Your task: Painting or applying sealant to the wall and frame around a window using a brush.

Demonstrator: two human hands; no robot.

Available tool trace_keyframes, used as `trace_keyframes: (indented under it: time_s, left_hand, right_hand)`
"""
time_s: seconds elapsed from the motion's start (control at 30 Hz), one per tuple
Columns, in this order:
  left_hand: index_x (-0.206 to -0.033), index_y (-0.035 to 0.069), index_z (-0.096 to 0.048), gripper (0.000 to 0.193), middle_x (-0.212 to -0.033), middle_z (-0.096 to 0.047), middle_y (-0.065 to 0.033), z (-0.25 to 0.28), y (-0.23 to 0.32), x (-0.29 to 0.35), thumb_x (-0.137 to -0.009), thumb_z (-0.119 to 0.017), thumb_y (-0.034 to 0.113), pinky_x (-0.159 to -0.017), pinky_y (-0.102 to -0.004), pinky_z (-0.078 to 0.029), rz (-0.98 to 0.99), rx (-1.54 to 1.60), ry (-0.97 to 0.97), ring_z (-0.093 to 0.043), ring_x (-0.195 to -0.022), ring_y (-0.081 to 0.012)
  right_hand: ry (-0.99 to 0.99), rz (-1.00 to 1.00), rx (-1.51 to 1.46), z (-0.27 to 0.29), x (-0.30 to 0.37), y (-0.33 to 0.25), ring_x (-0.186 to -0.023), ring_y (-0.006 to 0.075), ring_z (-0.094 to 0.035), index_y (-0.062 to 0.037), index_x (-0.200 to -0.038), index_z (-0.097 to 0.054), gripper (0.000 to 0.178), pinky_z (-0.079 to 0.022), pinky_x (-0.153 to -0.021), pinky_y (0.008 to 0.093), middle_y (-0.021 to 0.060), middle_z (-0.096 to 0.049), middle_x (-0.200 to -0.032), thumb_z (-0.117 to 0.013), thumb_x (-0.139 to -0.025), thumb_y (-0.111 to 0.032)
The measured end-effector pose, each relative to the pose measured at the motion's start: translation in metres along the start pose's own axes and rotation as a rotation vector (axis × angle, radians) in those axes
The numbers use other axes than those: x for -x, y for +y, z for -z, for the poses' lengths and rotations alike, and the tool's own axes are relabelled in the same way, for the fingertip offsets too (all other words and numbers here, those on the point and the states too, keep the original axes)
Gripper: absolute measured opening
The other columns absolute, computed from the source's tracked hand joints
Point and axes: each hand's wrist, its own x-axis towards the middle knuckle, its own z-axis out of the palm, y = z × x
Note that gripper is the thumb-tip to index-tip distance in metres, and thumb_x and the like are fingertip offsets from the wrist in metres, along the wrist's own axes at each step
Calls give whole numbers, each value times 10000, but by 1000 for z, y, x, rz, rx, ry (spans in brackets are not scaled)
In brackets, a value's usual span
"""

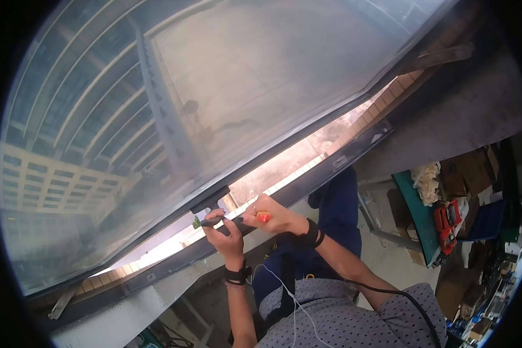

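My right hand is closed around a tool with a red-orange handle. Only the handle's end shows, and the rest of the tool is hidden by my fist. Close beside it, my left hand pinches a small dark elongated piece between thumb and fingers. Both hands are at the gap of a tilted-out window, just below a dark latch block on the sash's lower edge. The dark window frame runs diagonally under my hands.
A concrete sill lies on the near side of the frame. Metal stays join sash and frame at the ends. To the right stands a green-topped table with a red case and cardboard. A black cable hangs by my right arm.
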Motion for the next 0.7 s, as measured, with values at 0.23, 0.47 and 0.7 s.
trace_keyframes:
  time_s: [0.23,0.47,0.7]
  left_hand:
    - [-915,-3,-488,165,-876,-545,-132,2,-4,0,-751,-506,-17,-790,-365,-432,-42,-54,-6,-559,-836,-293]
    - [-901,5,-501,157,-874,-555,-130,7,-1,-1,-746,-505,-20,-785,-360,-436,-54,-54,1,-560,-834,-289]
    - [-904,8,-510,156,-875,-562,-128,3,0,2,-750,-511,-12,-782,-355,-434,-51,-71,7,-557,-833,-291]
  right_hand:
    - [82,24,141,31,1,-6,-415,194,-235,13,-523,-360,422,-247,-411,342,128,-248,-479,-532,-863,-168]
    - [357,-66,16,77,18,4,-450,69,-230,2,-524,-347,437,-203,-399,293,9,-261,-458,-536,-891,-143]
    - [342,-157,-3,80,13,-5,-477,53,-223,-31,-535,-322,450,-180,-415,281,-46,-250,-494,-544,-897,-183]
